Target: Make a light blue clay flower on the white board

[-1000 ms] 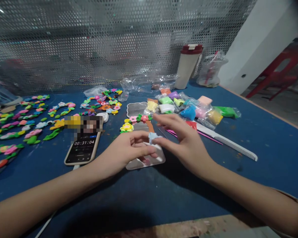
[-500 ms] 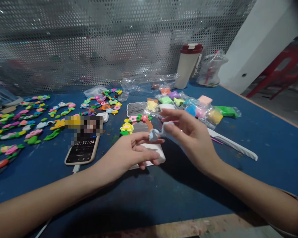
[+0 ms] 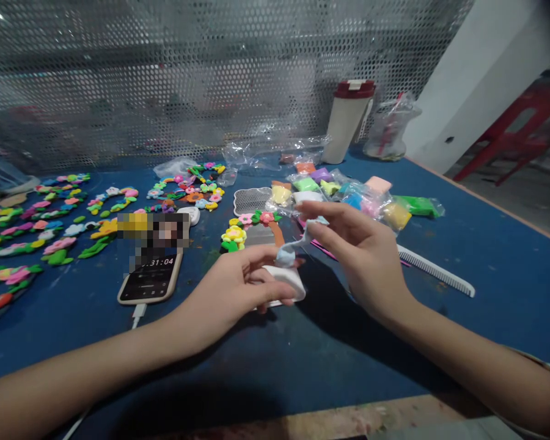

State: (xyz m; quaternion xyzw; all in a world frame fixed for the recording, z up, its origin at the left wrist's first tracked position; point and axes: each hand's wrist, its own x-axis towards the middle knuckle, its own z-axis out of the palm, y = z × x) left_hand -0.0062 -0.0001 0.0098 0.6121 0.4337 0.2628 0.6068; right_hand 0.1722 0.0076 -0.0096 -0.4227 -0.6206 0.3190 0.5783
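Note:
A strand of light blue modelling clay [image 3: 297,244] stretches between my two hands over the table. My left hand [image 3: 238,278] holds its thicker lower lump at the fingertips. Above and to the right, my right hand [image 3: 364,256] pinches the upper end between thumb and fingers. Just beyond my left hand lies a mirror [image 3: 258,237], its frame decorated with yellow, pink and red clay flowers and a brown strip. A white rounded piece [image 3: 288,280] shows beneath my left fingers, partly hidden by them.
A phone [image 3: 152,275] with a cable lies left, near several flower-decorated clay frames [image 3: 27,232]. Bagged coloured clay [image 3: 323,183] lies behind my right hand, a white comb [image 3: 435,271] to its right. A tumbler [image 3: 348,125] stands before the perforated metal panel [image 3: 165,79].
My right hand has drawn its end of the blue clay slightly up and away, so a thin strand now spans the gap. The left hand's fingers have closed in a little.

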